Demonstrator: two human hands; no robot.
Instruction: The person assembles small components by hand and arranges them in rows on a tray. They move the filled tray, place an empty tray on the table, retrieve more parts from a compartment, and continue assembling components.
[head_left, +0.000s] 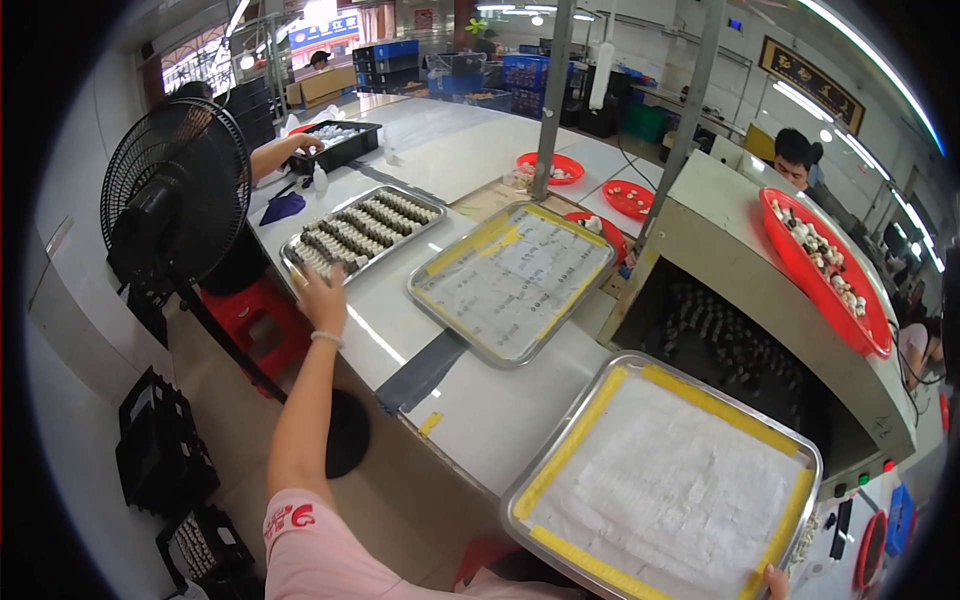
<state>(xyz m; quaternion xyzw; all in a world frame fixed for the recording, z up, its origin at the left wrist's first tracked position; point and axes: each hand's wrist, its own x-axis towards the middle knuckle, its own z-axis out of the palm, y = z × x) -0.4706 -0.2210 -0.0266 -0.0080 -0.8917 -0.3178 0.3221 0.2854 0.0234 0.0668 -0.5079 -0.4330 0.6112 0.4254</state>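
My left hand (322, 303) reaches out at far left, fingers spread over the near end of a metal tray (436, 218). Rows of small white and dark pieces (372, 232) fill that tray. At the lower right, the tips of my right hand (776, 581) show at the rim of a large metal tray (660, 490), gripping its near right corner. White sheet with yellow tape borders lines this tray, and no pieces lie on it. Between the two, another metal tray (515, 285) with a pale, marked liner and yellow tape rests on the white table.
A beige machine (690, 225) with a dark opening stands right, a red tray (825, 270) of pieces on top. Red plates (552, 168) lie farther back. A black fan (175, 190) stands left. Another person's hand (303, 143) is at a black crate (345, 150).
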